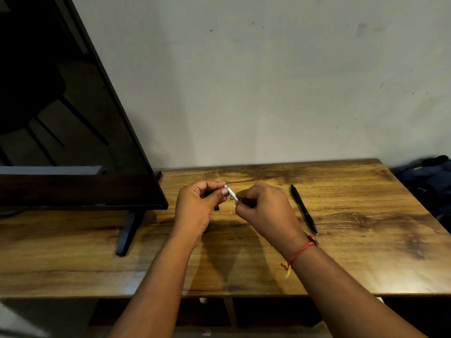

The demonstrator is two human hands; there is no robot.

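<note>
**A:** Obs. The left hand (195, 206) and right hand (263, 211) each pinch one end of a slim white plastic barrel with a blue band (231, 193), fingers curled close round it. It is held in the air over the middle of the brown wood-grain table (366, 240), not touching the top.

**B:** Step in hand?

**A:** Judged: twisting the barrel apart or joining it; cannot tell which. To do it well, keep both hands in line with its axis, turn rather than bend, grip near the joint, and stay low over the table so a dropped part does not roll off.

**B:** Appearance?

**A:** Short, thin, pale and glossy. The blue ring sits near the left-hand end; the right end is hidden in the fingers. It is tilted, with the left end farther away. A long black pen (303, 209) lies on the table just right of the right hand, untouched.
</note>
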